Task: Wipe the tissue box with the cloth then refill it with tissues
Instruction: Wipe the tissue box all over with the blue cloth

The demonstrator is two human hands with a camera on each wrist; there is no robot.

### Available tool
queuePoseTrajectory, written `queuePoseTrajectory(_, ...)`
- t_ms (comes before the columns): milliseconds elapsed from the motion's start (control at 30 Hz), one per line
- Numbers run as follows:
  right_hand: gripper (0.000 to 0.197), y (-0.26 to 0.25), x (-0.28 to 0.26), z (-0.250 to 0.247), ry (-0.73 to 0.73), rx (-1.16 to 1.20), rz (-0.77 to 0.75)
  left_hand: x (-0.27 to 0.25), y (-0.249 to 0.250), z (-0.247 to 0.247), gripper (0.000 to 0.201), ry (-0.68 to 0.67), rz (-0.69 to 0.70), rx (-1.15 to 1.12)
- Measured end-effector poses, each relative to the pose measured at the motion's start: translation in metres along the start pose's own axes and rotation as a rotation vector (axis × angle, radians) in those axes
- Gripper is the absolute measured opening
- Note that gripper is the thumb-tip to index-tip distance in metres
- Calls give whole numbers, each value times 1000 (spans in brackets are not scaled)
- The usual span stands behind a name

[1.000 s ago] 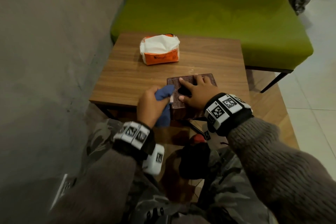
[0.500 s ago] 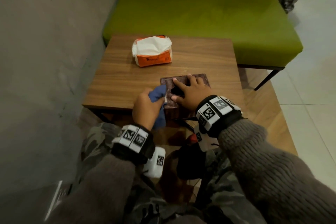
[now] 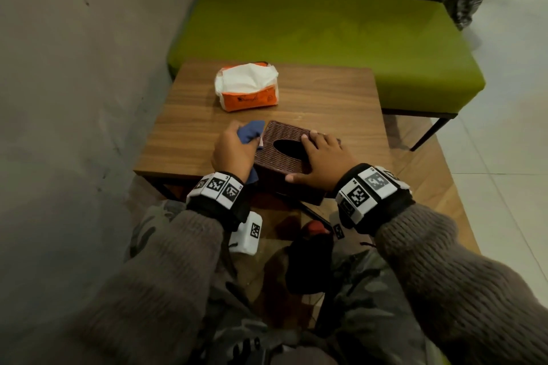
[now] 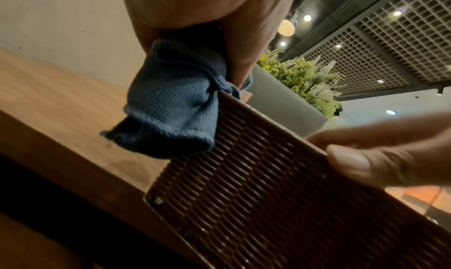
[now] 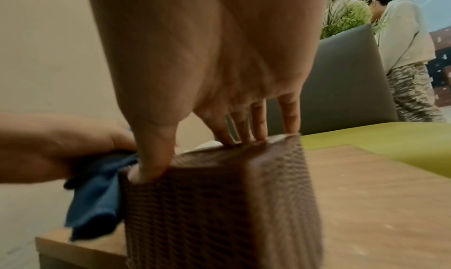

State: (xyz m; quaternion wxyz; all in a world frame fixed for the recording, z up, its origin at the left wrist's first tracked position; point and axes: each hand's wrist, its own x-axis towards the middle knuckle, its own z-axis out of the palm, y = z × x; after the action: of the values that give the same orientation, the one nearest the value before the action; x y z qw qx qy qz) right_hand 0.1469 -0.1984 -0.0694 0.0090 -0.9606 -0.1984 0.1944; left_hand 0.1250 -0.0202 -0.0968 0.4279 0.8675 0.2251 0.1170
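A brown woven tissue box point(image 3: 275, 163) with an oval opening sits at the near edge of the wooden table point(image 3: 332, 104), its near end past the edge. My right hand point(image 3: 317, 157) lies across the box top, fingertips at the far edge and thumb point(image 4: 354, 163) on the near side. My left hand point(image 3: 235, 149) grips a bunched blue cloth point(image 3: 252, 130) and presses it on the box's left side near the far corner; the left wrist view shows this cloth point(image 4: 171, 107) touching the weave point(image 4: 268, 196). An orange pack of white tissues point(image 3: 247, 87) lies further back.
A green bench point(image 3: 326, 38) runs behind the table and a grey wall point(image 3: 74, 98) stands close on the left. Tiled floor lies to the right. A person point(image 5: 405, 41) stands beyond a planter in the right wrist view. A dark object point(image 3: 308, 261) lies between my knees.
The box has turned so its near end hangs past the table edge. My left hand slid the cloth forward along its left side. My right hand shifted right, uncovering the opening.
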Motion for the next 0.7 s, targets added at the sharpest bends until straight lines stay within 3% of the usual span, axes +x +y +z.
queuePoseTrajectory(67,99,7,-2,6,28,35,-14,-1,1,-3,16,101,62,-78)
queuePoseTrajectory(133,98,11,-1,13,82,109,-16,-12,6,-5,16,160,213,-84)
queuePoseTrajectory(200,97,14,1,19,126,210,-19,-29,6,0,29,5,402,-12)
queuePoseTrajectory(267,97,17,3,23,141,258,-31,-47,-4,8,40,-196,587,214)
queuePoseTrajectory(333,102,20,4,27,147,245,-49,-58,-26,12,42,-254,686,339)
queuePoseTrajectory(400,108,22,5,28,147,246,-57,-51,-41,9,42,-272,666,253)
queuePoseTrajectory(500,110,24,7,28,131,248,-72,-19,-37,4,39,-231,440,61)
queuePoseTrajectory(567,108,24,9,29,149,246,-67,-3,-24,5,36,-219,386,30)
queuePoseTrajectory(700,101,24,10,32,219,269,-61,-37,-21,10,42,-339,651,283)
